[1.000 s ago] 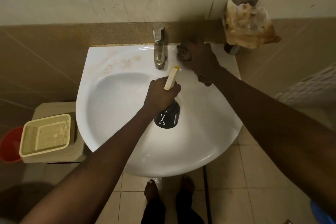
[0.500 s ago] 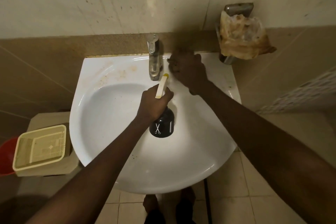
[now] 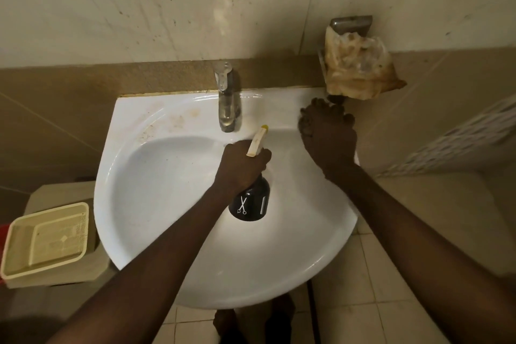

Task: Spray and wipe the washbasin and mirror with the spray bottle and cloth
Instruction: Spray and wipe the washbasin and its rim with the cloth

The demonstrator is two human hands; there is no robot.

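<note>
Washbasin [image 3: 156, 204] is white; the left hand [image 3: 241, 166] grips a black spray bottle [image 3: 249, 202] printed with white scissors over its bowl. Right hand [image 3: 328, 134] presses flat, fingers bent, on the far-right rim; any cloth is hidden.

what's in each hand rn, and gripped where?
Left hand is closed around the neck of the black spray bottle, just under its trigger head. Right hand presses flat on the washbasin rim; any cloth beneath it is hidden.
</note>
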